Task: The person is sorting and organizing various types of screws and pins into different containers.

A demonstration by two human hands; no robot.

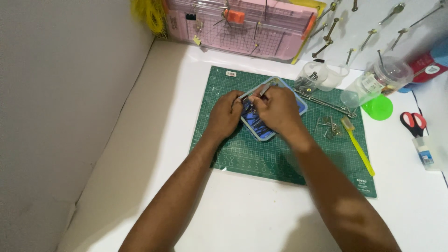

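Observation:
A small blue rectangular tray lies tilted on a green cutting mat. It holds several small dark metal parts. Both hands meet over the tray. My left hand pinches a small part at the tray's left edge. My right hand grips a thin metal tool whose tip points up and away from the tray. The hands cover most of the tray's contents.
A yellow-handled brush and loose metal bits lie on the mat's right side. Clear plastic cups, a green lid, red scissors and a glue bottle sit right. A pink paper trimmer leans at the back.

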